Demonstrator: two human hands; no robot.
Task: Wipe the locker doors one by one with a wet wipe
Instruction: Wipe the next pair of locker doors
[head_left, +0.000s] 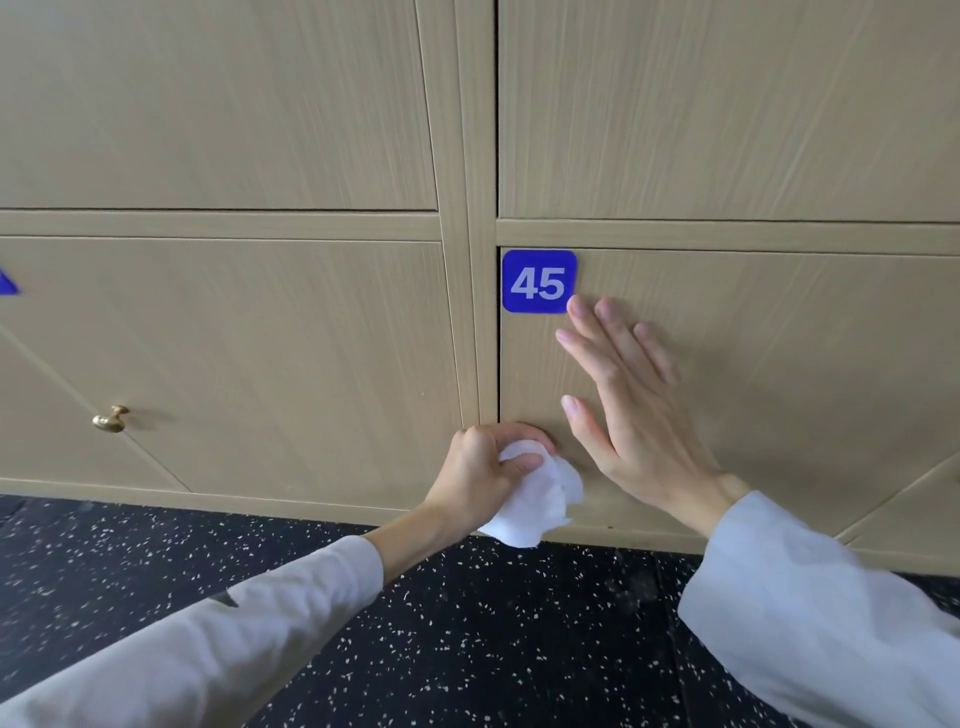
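A light wood locker door (779, 374) fills the lower right of the head view and carries a blue label reading 45 (539, 281) at its top left corner. My left hand (485, 470) grips a crumpled white wet wipe (540, 499) against the door's lower left corner, by the gap at its edge. My right hand (628, 410) lies flat on the same door with straight fingers, its fingertips just below and right of the label.
Another locker door (234, 364) with a brass knob (111, 418) sits to the left, and two more doors are above. A blue label corner (6, 283) shows at the far left. A dark speckled floor (467, 634) runs below the lockers.
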